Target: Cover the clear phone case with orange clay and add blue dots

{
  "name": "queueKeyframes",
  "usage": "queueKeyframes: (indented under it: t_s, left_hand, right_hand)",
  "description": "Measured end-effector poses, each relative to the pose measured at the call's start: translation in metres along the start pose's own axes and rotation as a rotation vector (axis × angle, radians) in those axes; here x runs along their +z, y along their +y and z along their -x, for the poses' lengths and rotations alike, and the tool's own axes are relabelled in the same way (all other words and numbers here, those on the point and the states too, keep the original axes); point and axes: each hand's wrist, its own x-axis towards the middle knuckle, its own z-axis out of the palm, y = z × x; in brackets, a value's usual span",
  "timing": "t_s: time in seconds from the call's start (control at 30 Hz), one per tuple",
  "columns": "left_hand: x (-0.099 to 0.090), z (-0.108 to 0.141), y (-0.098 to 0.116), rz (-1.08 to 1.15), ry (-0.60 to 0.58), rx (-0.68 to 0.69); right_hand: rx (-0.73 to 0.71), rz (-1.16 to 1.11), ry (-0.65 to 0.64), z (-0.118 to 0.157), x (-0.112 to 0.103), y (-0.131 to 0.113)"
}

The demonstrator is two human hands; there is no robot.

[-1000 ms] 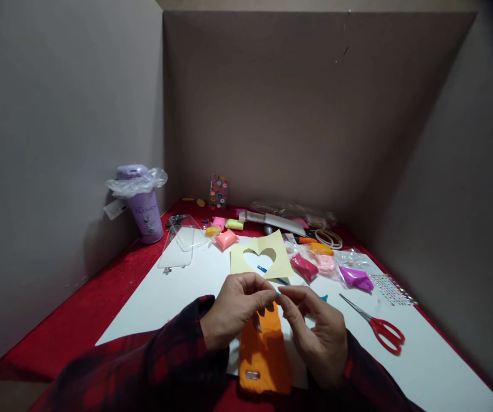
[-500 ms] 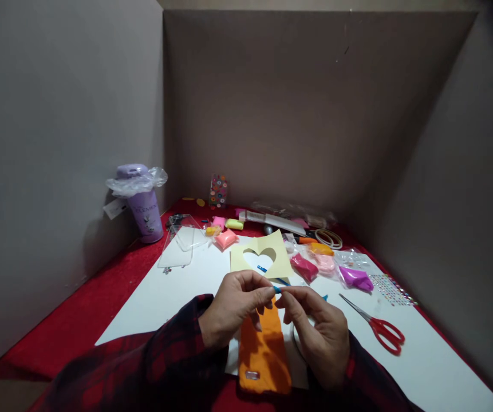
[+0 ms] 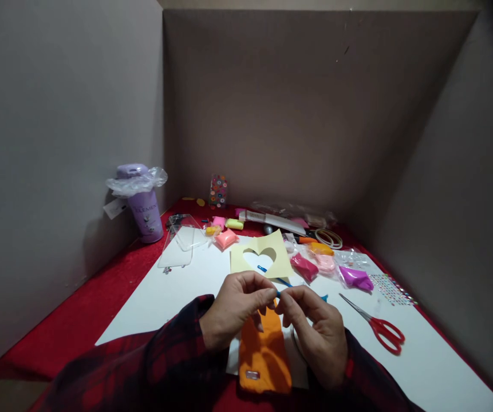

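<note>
A small piece of blue clay [image 3: 278, 294] is pinched between the fingertips of both hands, mostly covered by them. My left hand [image 3: 240, 309] grips it from the left, thumb against forefinger. From the right, my right hand [image 3: 315, 332] holds its other end the same way. Below the hands lies a phone case covered in orange clay [image 3: 265, 357], with a camera cut-out near its lower left corner. Just beyond is a pale yellow paper with a heart cut-out [image 3: 240, 263]. A blue stick-like tool [image 3: 284, 281] lies partly behind my fingers.
Red-handled scissors [image 3: 386, 332] lie to the right, near a sheet of gems [image 3: 392, 290]. Bags of purple clay [image 3: 355, 278], dark pink clay [image 3: 304, 267] and coral clay [image 3: 226, 239] lie farther back. Clear phone cases [image 3: 177, 252] and a lilac cup [image 3: 145, 214] are at left.
My right hand has shifted slightly left, and its fingertips sit closer to my left fingertips. Less of the blue clay shows between them. The things on the table have stayed put.
</note>
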Motion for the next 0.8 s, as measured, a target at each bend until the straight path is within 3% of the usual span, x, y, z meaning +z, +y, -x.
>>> queueKeyframes:
  t_s: [0.8]
  left_hand:
    - [-0.0029, -0.0008, 0.0001, 0.056, -0.033, -0.068]
  right_hand:
    - [-0.02, 0.015, -0.027, -0.0001, -0.0015, 0.0033]
